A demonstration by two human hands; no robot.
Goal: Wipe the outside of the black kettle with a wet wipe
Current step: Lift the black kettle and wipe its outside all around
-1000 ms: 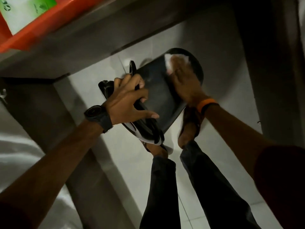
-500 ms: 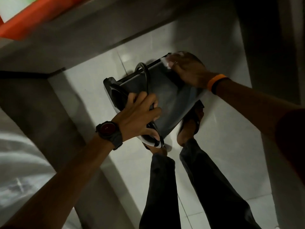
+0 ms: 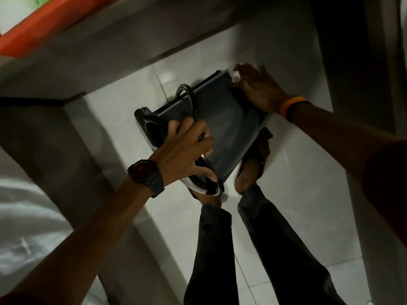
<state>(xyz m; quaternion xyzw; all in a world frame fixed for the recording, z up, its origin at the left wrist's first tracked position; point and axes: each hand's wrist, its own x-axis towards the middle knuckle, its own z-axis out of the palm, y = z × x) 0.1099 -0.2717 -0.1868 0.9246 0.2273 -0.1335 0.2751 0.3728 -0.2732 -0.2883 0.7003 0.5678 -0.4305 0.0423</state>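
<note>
The black kettle is held on its side in the air above the tiled floor, its base end pointing up and to the right. My left hand grips its handle near the lid end. My right hand presses a white wet wipe against the kettle's far edge by the base; only a small corner of the wipe shows beyond my fingers. A watch sits on my left wrist and an orange band on my right.
My legs and sandalled feet stand on the pale tiled floor just below the kettle. A grey counter edge runs across the top with an orange tray on it. A dark cabinet stands at right.
The kettle has been rotated in my left hand, from showing its round base to lying side-on. My right hand with the wipe has slid from the base to the far upper-right edge.
</note>
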